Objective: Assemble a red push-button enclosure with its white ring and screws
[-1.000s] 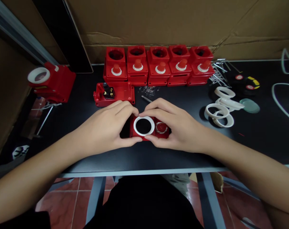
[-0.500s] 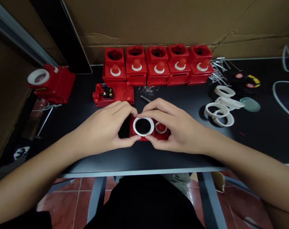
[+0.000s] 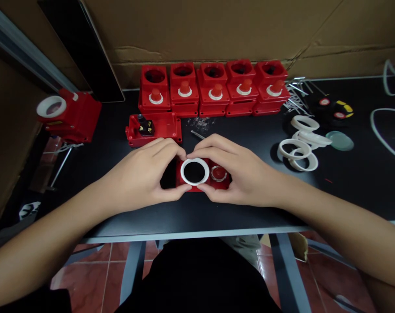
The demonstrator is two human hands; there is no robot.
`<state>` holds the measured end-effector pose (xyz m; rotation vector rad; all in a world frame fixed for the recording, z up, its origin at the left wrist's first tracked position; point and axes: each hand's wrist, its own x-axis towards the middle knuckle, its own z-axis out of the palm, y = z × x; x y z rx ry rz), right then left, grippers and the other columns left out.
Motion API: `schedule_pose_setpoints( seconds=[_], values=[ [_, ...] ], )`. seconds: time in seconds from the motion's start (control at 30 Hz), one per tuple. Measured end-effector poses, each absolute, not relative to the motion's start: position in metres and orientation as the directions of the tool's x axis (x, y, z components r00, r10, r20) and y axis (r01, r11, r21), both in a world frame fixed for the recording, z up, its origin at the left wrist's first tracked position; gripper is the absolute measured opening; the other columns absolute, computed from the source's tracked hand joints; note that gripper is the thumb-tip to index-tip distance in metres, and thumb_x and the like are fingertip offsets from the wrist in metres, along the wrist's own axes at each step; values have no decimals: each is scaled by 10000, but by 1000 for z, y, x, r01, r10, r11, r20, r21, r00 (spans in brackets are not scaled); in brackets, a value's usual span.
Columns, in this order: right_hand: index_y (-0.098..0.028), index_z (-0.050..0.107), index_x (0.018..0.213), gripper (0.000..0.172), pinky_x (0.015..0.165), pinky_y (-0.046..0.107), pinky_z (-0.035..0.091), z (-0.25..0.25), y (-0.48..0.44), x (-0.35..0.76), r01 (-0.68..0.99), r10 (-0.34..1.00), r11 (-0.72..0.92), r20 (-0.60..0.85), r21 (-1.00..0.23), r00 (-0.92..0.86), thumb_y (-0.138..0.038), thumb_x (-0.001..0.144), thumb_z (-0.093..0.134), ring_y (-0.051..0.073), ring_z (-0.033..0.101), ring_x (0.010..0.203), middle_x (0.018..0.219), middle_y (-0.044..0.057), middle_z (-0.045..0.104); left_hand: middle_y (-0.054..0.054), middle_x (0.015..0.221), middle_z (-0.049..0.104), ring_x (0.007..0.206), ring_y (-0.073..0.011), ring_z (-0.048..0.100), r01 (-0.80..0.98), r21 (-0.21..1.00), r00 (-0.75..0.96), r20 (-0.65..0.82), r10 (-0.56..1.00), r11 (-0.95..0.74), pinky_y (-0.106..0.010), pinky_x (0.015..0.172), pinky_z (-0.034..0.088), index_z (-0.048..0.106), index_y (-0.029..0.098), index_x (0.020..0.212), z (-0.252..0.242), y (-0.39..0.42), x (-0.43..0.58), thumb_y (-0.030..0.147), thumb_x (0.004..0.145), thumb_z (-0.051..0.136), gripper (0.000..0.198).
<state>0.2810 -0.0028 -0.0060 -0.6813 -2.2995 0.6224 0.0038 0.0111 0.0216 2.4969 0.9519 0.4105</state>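
Observation:
A white ring (image 3: pixel 183 172) sits on a red plastic housing (image 3: pixel 220 184) on the table before me, and its middle looks black. My left hand (image 3: pixel 151 171) grips the ring's left side, thumb in front and curled fingers behind. From the other side my right hand (image 3: pixel 238 171) holds the same ring between thumb and fingers. Right of the ring, partly under my right hand, a round red button (image 3: pixel 218 172) with a white collar shows on the housing. My hands hide the housing's ends.
Behind stand several red housings (image 3: pixel 213 91) in a row. An open red base (image 3: pixel 161 129) with a black switch and a screwdriver (image 3: pixel 197 134) lie nearer. Loose white rings (image 3: pixel 295 149), a clear disc (image 3: pixel 340 141) and metal screws (image 3: pixel 297 98) lie right; an assembled red unit (image 3: pixel 76 117) stands left.
The whole view has shifted very slightly. Both hands keep the same hold on the white ring, with no other clear movement.

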Motion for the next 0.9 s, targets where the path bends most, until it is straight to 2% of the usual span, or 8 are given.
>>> schedule_pose_setpoints(
  seconds=[0.17,0.3,0.4,0.53,0.73,0.9],
  values=[
    [-206,646,1422,457,1003,416,661,-7,-2,281,301,605,759,455,-577,-654,-285,998,795,255,735,1191,1308,145,749,-77,1202,780,1096,-306,775,554,490,723,117,681,-673,-423,952,598,651,245,1215,22,11,4,452,983,799,345],
    [-227,641,1422,450,1006,431,658,-7,-3,282,311,611,752,437,-581,-661,-287,1005,797,258,732,1188,1313,138,744,-80,1208,777,1107,-306,771,553,491,727,109,678,-673,-424,963,598,647,245,1208,22,11,4,442,987,791,329],
    [-238,635,1438,473,993,451,665,-6,-3,283,339,627,742,419,-579,-656,-397,1031,815,279,733,1198,1343,150,723,-82,1218,777,1117,-310,771,558,494,724,101,682,-666,-431,973,602,650,249,1204,23,11,4,449,998,774,313],
    [-235,661,1390,515,925,434,674,-6,-3,284,384,652,728,400,-569,-644,-548,1026,850,274,743,1114,1295,143,722,-81,1230,777,1123,-304,769,553,494,726,108,679,-670,-429,985,604,651,248,1209,23,10,4,457,1014,767,309],
    [-200,664,1350,436,940,400,659,-4,-3,282,368,633,752,444,-546,-635,-443,1035,843,246,741,1101,1250,135,742,-89,1233,782,1121,-307,770,550,484,728,122,675,-681,-429,968,600,656,231,1213,23,9,3,463,1019,785,329],
    [-220,657,1352,433,923,405,662,-4,-3,283,367,634,750,439,-550,-637,-441,1030,842,248,746,1089,1242,128,746,-92,1233,782,1122,-305,768,549,478,731,123,671,-686,-431,967,604,657,221,1215,23,9,4,468,1022,779,337]
  ],
)
